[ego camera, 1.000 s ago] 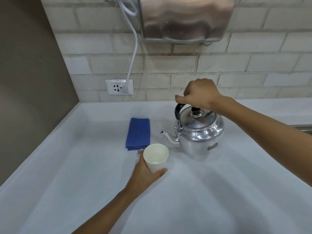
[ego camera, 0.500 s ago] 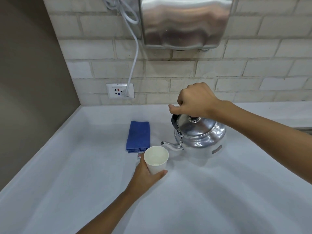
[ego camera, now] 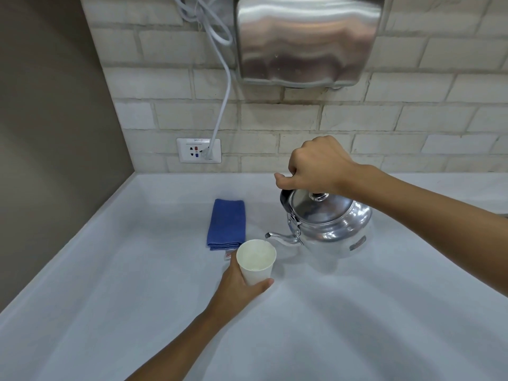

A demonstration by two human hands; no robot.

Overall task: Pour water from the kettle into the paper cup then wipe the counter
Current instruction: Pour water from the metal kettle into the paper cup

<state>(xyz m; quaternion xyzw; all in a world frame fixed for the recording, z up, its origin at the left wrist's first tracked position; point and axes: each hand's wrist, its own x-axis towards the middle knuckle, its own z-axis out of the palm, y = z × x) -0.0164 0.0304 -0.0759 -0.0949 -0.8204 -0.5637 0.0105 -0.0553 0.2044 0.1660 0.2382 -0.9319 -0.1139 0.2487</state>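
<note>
- The right hand (ego camera: 319,166) is gripping the kettle (ego camera: 327,224) handle, fingers closed, spout tipping over the paper cup (ego camera: 256,261).
- The left hand (ego camera: 239,284) is wrapping its fingers around the cup on the desk (ego camera: 357,312), blue cloth (ego camera: 226,222) lying just behind.

Right hand (ego camera: 320,165) raised over counter, fingers curled into closed fist around black handle of shiny metal kettle (ego camera: 327,224), knuckles up, thumb pointing left. Right forearm bare, comes in from right edge, slopes up toward wrist. Left hand (ego camera: 239,284) low, near centre, wraps lower part of white paper cup (ego camera: 256,261) from behind and left, thumb tip visible at right side of cup base. Left forearm bare, rises from bottom edge, nearly straight.
</note>
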